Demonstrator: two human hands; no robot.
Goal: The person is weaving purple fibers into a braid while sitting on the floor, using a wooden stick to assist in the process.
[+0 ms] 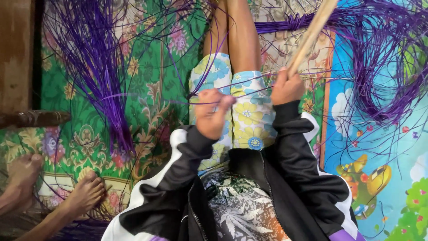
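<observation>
My left hand (211, 111) hovers over my lap in floral shorts (247, 116) and pinches a thin purple strand (147, 96) that runs off to the left. My right hand (285, 87) is closed round the lower end of a light wooden stick (312, 33), which slants up to the right. The stick crosses a tied bundle of purple fibre (285, 21) beside my bare legs (234, 27). Both arms wear black sleeves with white stripes.
A long sheaf of purple fibre (98, 67) lies on the green floral mat (147, 58) at left. A looped tangle of purple fibre (383, 62) covers the blue cartoon mat (379, 178) at right. Another person's bare feet (87, 192) rest at lower left near a dark wooden piece (31, 118).
</observation>
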